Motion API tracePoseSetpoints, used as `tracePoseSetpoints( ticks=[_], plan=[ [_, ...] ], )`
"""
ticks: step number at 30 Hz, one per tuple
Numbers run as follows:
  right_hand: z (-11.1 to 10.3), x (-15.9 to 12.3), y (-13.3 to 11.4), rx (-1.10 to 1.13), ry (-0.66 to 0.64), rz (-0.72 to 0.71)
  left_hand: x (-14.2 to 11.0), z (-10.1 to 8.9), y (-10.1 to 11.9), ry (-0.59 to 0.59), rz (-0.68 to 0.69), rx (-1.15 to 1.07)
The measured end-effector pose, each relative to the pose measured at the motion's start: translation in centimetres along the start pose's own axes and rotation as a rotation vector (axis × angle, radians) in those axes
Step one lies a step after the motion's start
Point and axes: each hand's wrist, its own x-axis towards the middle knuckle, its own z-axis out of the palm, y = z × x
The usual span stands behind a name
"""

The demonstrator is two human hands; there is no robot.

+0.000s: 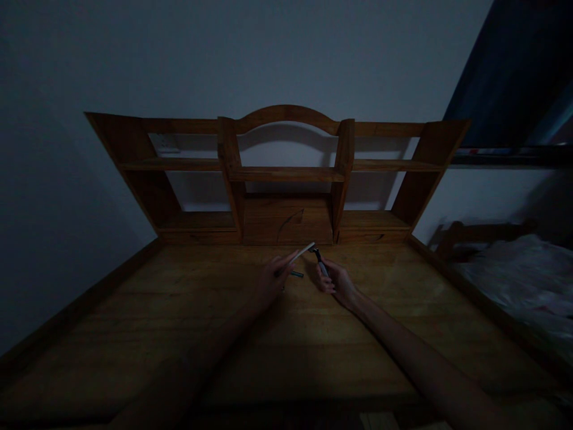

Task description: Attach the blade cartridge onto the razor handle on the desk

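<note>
The room is dim. My left hand [273, 278] is closed around a thin pale stick-like piece [302, 251] that points up and to the right. My right hand [336, 282] grips a small dark tool with a hooked head [319, 258], raised just above the wooden desk [286, 334]. The tips of the two pieces nearly meet between the hands. A short dark piece [297, 274] lies on the desk just under my left hand's fingers. What these items are exactly is too dark to tell.
A wooden hutch with shelves and an arched top [286, 173] stands at the back of the desk against a pale wall. To the right are a bed with a light cover [519, 280] and a dark curtain [514, 71].
</note>
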Motion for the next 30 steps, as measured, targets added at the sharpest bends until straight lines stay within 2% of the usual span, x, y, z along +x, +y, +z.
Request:
tracePoseSetpoints(
  ticks=[7,14,24,30],
  plan=[
    [0.0,0.0,0.0,-0.006,0.018,0.002,0.0,-0.1,0.0,0.008,-0.018,0.032],
    [0.3,-0.1,-0.2,0.008,0.036,0.025,0.0,-0.3,0.9,-0.031,0.002,0.005],
    [0.3,-0.1,-0.1,0.011,0.027,0.019,0.1,0.0,0.0,0.021,-0.008,-0.003],
    [0.3,-0.2,-0.2,-0.001,0.04,0.011,0.0,-0.1,0.1,0.056,-0.02,-0.018]
  ],
)
